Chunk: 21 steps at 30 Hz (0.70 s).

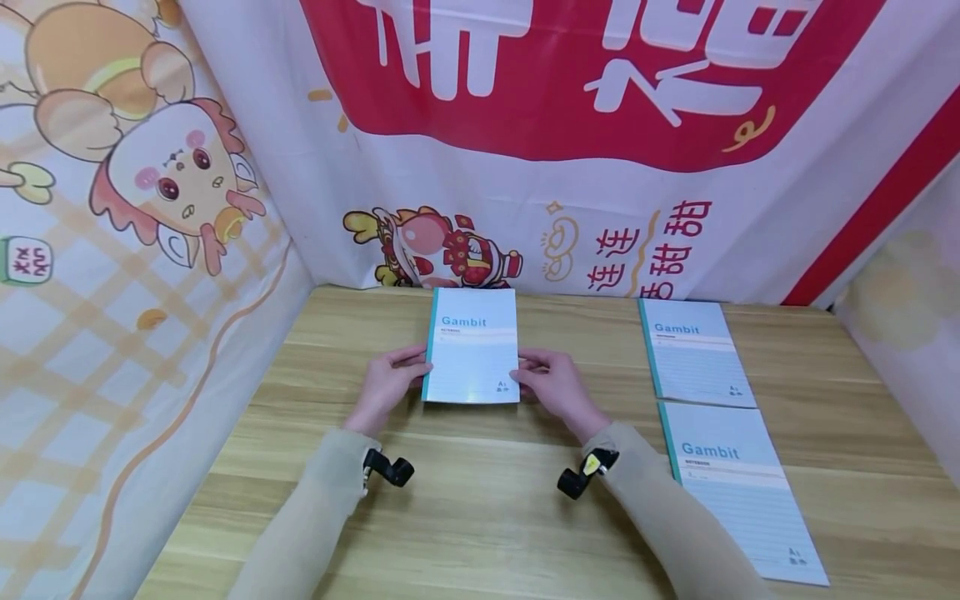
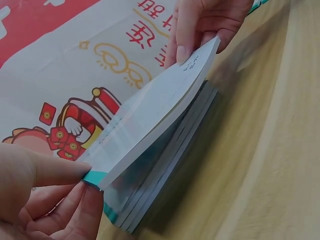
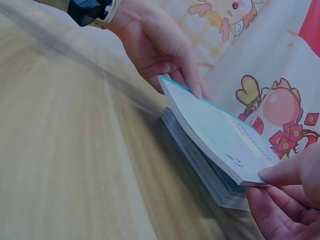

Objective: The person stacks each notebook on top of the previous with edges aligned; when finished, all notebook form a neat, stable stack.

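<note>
Near mid-frame in the head view, a notebook tilts above a stack, between two hands. The left hand pinches its spine edge, the right hand its opposite edge.

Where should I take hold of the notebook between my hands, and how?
Probably pinch the notebook at its long sides toward the near corners: left hand from the left at the teal spine, right hand from opposite. Its near edge is tilted up off the stack beneath, leaving a gap for fingers.
</note>
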Tool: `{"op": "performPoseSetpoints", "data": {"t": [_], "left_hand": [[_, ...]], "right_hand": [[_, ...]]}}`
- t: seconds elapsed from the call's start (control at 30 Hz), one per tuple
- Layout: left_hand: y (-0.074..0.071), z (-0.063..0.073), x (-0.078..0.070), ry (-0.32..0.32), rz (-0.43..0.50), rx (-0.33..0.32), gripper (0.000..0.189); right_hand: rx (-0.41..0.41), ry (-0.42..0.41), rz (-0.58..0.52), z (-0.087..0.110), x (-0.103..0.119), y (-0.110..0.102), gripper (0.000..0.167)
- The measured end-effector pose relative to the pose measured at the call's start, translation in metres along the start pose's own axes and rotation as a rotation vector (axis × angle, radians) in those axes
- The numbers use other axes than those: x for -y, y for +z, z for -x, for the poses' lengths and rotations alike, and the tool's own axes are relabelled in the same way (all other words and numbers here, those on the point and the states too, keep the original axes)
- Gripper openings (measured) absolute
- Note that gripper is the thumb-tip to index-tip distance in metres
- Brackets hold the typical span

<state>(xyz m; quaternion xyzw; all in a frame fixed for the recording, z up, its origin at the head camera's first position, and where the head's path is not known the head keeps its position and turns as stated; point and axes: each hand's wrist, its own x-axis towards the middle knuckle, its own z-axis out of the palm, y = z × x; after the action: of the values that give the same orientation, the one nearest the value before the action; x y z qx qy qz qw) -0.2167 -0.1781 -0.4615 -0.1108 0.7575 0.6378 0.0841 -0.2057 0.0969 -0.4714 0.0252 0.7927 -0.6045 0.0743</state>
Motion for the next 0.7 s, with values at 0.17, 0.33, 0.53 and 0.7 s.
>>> {"op": "performPoseSetpoints", "data": {"t": [0.17,0.33,0.53,0.7], "left_hand": [[-0.004,-0.008,-0.006,-0.007,-0.021,-0.01,0.038],[-0.007,-0.018,-0.011,0.003,-0.028,-0.033,0.037],[-0.01,-0.029,-0.016,-0.016,-0.061,-0.043,0.036],[-0.011,-0.035,-0.013,-0.023,-0.096,-0.028,0.038]], "right_hand": [[-0.009,-0.005,-0.008,-0.006,0.005,0.004,0.041],[-0.017,0.018,-0.005,-0.012,0.011,0.007,0.041],[-0.034,0.038,-0.023,-0.022,0.012,0.011,0.04],[-0.046,0.064,-0.026,-0.027,0.01,0.012,0.039]]}}
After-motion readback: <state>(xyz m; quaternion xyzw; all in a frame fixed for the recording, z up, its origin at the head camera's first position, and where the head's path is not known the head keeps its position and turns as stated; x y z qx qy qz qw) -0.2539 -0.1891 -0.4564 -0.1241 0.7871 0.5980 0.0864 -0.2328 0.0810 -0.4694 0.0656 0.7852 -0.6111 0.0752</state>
